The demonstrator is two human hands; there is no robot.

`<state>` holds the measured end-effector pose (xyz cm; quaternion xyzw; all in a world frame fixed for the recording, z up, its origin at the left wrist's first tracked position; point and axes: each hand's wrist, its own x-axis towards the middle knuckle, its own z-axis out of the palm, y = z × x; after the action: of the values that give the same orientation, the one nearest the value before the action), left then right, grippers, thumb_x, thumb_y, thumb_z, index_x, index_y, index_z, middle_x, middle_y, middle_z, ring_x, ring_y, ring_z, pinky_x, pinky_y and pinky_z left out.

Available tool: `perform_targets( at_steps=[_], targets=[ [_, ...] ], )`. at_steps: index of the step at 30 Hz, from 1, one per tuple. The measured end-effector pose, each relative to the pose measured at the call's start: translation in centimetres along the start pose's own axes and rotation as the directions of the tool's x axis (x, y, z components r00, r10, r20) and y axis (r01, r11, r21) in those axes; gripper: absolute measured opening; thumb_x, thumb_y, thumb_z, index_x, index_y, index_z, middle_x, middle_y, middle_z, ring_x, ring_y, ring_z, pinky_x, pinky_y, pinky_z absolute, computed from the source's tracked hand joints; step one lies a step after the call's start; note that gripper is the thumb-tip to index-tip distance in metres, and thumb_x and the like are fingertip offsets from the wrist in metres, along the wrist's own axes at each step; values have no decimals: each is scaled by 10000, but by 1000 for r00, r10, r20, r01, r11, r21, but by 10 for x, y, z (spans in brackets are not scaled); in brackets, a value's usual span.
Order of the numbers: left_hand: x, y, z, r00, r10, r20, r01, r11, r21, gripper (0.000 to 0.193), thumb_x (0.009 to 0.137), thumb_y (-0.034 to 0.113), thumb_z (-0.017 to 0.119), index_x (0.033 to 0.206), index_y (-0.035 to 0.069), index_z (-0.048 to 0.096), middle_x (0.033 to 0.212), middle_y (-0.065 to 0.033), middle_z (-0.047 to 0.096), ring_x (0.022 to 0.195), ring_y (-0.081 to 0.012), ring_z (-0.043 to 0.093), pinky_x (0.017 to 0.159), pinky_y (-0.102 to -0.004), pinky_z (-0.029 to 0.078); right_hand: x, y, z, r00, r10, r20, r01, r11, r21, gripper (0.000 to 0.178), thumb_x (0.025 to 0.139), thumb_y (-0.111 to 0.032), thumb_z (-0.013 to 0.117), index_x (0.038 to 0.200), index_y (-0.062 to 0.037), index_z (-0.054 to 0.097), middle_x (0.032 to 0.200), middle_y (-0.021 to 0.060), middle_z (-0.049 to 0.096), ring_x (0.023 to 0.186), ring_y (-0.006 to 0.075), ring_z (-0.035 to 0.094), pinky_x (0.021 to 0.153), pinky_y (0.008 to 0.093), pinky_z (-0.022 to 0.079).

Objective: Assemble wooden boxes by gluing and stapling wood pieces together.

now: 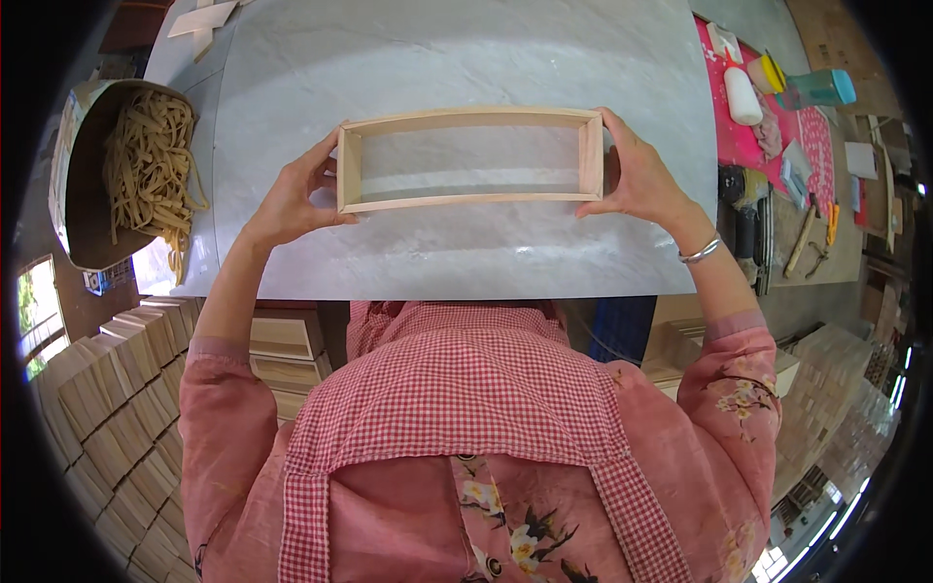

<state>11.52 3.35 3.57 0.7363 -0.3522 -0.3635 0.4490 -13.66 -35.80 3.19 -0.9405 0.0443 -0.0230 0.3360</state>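
Between my hands is a long rectangular wooden frame point(471, 199) of pale wood, with the grey tabletop showing through its middle. My left hand point(296, 194) grips its left end, thumb at the near corner and fingers round the far one. At the opposite end my right hand point(641, 175) holds it the same way, thumb near and fingers at the far corner. The frame lies level, its long sides running left to right. Whether it rests on the table or is slightly raised, I cannot tell.
A box point(73, 175) of tan rubber-band-like strips stands at the table's left. On the right, a pink surface point(724, 136) bears a white glue bottle point(743, 95), a teal cup point(821, 88) and a hammer point(801, 238). Stacked wooden pieces point(117, 389) fill the lower left.
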Motion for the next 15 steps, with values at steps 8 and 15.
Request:
perform_targets(
  at_steps=[8, 15],
  targets=[
    [-5, 8, 9, 999, 40, -32, -36, 993, 115, 960, 734, 67, 806, 1565, 45, 326, 1422, -135, 552, 1084, -263, 595, 969, -356, 512, -4, -15, -9, 993, 73, 92, -76, 997, 29, 1236, 512, -266, 977, 1529, -47, 311, 1409, 169, 555, 1209, 340, 593, 1023, 381, 473],
    [-23, 14, 26, 986, 98, -131, -72, 979, 190, 855, 761, 41, 734, 1527, 0, 357, 1308, -188, 608, 1027, -275, 628, 908, -329, 537, -6, -28, -3, 996, 78, 30, -76, 995, -62, 1275, 513, -196, 970, 1565, -28, 269, 1447, 179, 526, 1248, 355, 570, 1046, 377, 457]
  ],
)
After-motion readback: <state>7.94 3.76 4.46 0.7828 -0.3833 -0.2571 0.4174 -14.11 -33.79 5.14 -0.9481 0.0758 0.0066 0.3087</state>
